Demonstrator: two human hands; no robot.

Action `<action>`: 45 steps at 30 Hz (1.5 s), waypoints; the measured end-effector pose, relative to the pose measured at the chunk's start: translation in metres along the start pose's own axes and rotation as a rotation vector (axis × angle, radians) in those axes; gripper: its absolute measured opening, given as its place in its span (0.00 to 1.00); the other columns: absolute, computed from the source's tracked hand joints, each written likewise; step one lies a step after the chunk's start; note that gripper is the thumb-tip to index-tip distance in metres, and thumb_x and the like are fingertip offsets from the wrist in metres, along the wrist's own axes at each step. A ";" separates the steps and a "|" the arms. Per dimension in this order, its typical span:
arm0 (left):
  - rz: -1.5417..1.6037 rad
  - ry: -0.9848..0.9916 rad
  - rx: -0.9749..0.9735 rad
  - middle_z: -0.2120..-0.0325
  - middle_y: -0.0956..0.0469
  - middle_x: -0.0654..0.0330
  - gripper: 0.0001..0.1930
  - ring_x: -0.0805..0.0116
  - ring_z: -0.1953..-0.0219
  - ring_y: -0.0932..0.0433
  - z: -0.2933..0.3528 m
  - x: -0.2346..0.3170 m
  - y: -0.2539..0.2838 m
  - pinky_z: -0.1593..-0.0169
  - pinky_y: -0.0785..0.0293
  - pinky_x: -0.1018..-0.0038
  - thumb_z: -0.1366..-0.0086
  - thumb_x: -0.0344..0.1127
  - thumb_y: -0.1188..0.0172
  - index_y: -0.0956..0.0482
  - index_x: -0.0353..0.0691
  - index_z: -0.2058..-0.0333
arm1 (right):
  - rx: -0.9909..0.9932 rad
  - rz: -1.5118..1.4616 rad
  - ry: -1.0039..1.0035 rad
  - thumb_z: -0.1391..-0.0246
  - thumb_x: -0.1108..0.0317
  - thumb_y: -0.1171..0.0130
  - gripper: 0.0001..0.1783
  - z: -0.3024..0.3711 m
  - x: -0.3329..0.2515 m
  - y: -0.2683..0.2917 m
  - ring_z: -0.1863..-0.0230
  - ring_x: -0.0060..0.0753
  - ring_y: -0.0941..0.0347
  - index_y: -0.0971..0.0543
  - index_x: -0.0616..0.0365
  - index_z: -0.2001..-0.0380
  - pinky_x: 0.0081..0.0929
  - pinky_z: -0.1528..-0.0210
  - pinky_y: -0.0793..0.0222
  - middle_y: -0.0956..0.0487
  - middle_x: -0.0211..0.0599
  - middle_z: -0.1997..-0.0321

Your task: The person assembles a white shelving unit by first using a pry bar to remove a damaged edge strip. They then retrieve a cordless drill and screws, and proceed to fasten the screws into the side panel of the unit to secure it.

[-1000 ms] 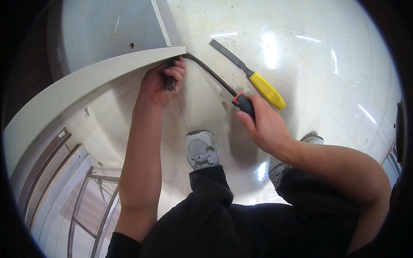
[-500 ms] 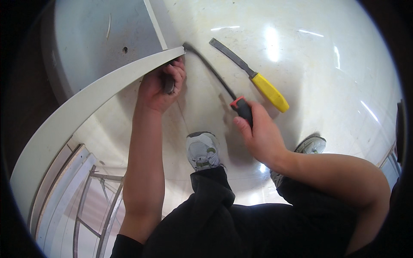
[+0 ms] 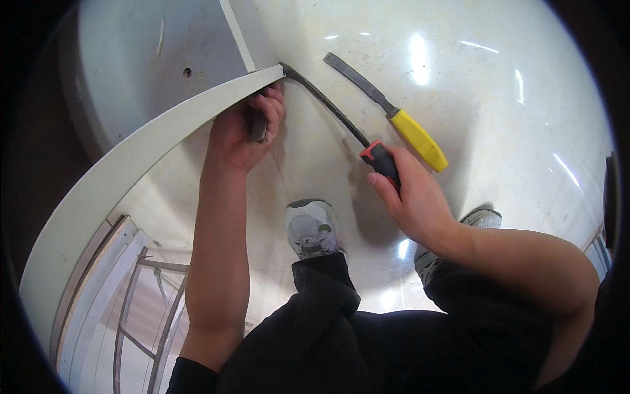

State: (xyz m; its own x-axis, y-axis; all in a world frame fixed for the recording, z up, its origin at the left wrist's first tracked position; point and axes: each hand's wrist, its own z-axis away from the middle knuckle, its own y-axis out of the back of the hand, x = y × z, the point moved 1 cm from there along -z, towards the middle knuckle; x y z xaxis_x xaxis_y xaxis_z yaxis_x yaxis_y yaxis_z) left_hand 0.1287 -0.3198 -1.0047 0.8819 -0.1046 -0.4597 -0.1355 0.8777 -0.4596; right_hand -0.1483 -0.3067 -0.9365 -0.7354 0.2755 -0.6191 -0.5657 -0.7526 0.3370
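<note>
My right hand (image 3: 420, 190) is closed around the black and red handle of a pry bar (image 3: 335, 111). The bar's dark, bent tip meets the far end of a long white panel (image 3: 164, 128), which stands edge up and curves toward the lower left in this lens. Under that same end, my left hand (image 3: 246, 128) has its fingers curled around a dark grey, metal-looking piece (image 3: 258, 125), mostly hidden by the fingers and palm. Beside the pry bar a chisel (image 3: 394, 115) with a yellow handle lies on the pale, glossy floor.
Beyond the panel lies a grey-blue board (image 3: 157, 59) with a small hole and a white strip (image 3: 237, 36) along its edge. A metal frame like a ladder (image 3: 141, 308) stands at lower left. My shoes (image 3: 312, 226) are on the floor, close to both tools.
My right hand and the pry bar's handle have shifted slightly right and nearer to me, while its tip stays at the panel's end. The left hand keeps its hold.
</note>
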 end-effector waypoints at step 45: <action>0.056 -0.087 0.019 0.66 0.32 0.57 0.16 0.73 0.68 0.30 0.005 -0.013 0.000 0.61 0.23 0.78 0.35 0.30 0.46 0.32 0.26 0.51 | 0.066 0.034 -0.020 0.49 0.59 0.42 0.17 -0.004 0.003 0.006 0.67 0.52 0.26 0.27 0.56 0.59 0.42 0.66 0.30 0.24 0.44 0.67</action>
State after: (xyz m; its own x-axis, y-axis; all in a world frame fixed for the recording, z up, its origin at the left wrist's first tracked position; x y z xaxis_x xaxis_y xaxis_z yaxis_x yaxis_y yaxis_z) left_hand 0.1191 -0.3161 -0.9950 0.9092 -0.0153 -0.4161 -0.1775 0.8897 -0.4206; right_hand -0.1523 -0.3134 -0.9391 -0.7612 0.2630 -0.5928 -0.5635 -0.7206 0.4039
